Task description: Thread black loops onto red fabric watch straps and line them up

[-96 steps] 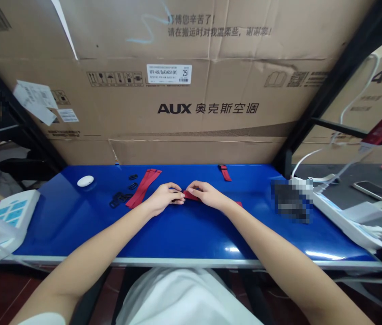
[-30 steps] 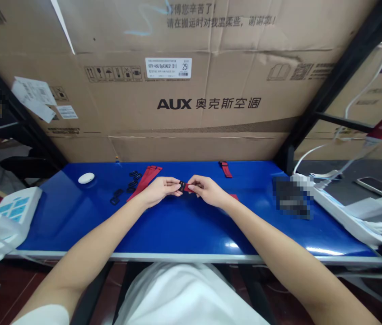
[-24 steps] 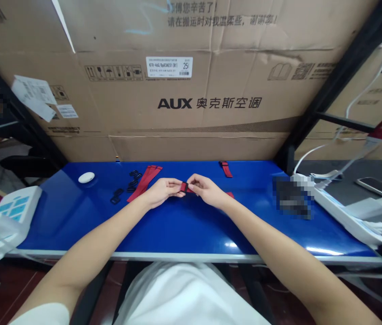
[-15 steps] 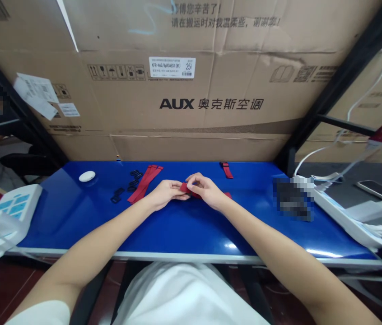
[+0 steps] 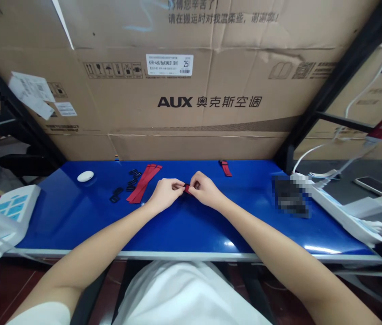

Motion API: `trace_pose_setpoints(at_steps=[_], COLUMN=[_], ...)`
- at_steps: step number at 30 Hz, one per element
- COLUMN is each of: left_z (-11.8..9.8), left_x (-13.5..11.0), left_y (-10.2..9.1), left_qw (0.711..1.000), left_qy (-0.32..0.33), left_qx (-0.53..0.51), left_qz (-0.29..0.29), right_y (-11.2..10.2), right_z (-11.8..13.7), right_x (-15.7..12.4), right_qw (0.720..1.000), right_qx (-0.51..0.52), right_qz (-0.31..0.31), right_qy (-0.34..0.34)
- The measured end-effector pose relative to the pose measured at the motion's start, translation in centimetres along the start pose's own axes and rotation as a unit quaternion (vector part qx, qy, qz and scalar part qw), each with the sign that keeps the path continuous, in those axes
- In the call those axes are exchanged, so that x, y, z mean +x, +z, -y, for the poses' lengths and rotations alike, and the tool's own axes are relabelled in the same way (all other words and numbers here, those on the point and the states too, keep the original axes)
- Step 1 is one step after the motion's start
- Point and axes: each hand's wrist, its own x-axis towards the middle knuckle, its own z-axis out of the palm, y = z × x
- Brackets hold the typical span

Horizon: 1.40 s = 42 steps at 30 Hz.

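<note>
Both hands meet over the middle of the blue table (image 5: 177, 225). My left hand (image 5: 165, 192) and my right hand (image 5: 204, 189) each pinch an end of a short red strap (image 5: 186, 188), fingers closed, only a small piece of it showing between them. A black buckle was on this strap a moment ago; now it is hidden by the fingers. To the left lie a bundle of red straps (image 5: 142, 183) and several loose black buckles (image 5: 125, 187). A finished red strap with a buckle (image 5: 225, 167) lies at the back.
A white oval object (image 5: 85, 176) sits at the back left. A large cardboard box (image 5: 191, 90) walls the far edge. A white device (image 5: 4, 216) is at the left, a power strip with cables (image 5: 340, 212) at the right. Another person is at the far left.
The strap was lifted off the table and worked between both hands; my hands have closed in together, so most of the strap and its buckle are now covered by my fingers.
</note>
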Motion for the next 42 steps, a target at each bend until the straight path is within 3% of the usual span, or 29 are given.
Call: trace_pose_setpoints(at_steps=[4,9,17,20,23,28,33,36,40,42], left_z=[-0.1,-0.2,-0.5,-0.7,-0.3,1.8,2.5,1.7,0.3,0.0], left_x=[0.1,0.4,0.4,0.5,0.8,1.9,2.3,1.9,1.2,0.9], left_y=[0.1,0.0,-0.3,-0.8,-1.9,-4.2,-5.0,-4.1,-2.2,-1.6], left_qw=[0.997,0.975,0.968,0.973,0.983,0.999,0.986,0.988,0.994,0.991], left_qy=[-0.024,-0.093,-0.087,-0.072,-0.064,0.0,0.059,0.096,0.091,0.064], left_qx=[-0.07,-0.204,-0.233,-0.216,-0.161,0.022,0.142,0.111,-0.031,-0.083], left_qz=[0.012,-0.003,0.042,0.042,0.052,-0.026,-0.067,-0.046,0.047,0.085], right_y=[-0.2,-0.2,-0.6,-1.7,-2.3,-2.7,-3.2,-2.7,-2.1,-2.0], right_z=[0.0,-0.5,-1.4,-2.9,-4.4,-5.2,-4.0,-2.2,0.2,0.6], right_x=[0.0,0.2,0.6,1.2,1.5,1.6,1.3,0.9,0.3,0.1], right_qw=[1.0,0.993,0.973,0.998,0.987,0.966,0.99,0.995,0.95,0.925], right_qx=[0.011,0.108,0.213,0.055,-0.157,-0.247,-0.108,0.03,0.262,0.322], right_qz=[-0.002,0.006,0.065,0.027,0.012,0.002,0.022,0.027,0.124,0.164], right_qy=[0.006,0.05,0.066,0.029,0.029,0.082,0.092,0.091,0.116,0.116])
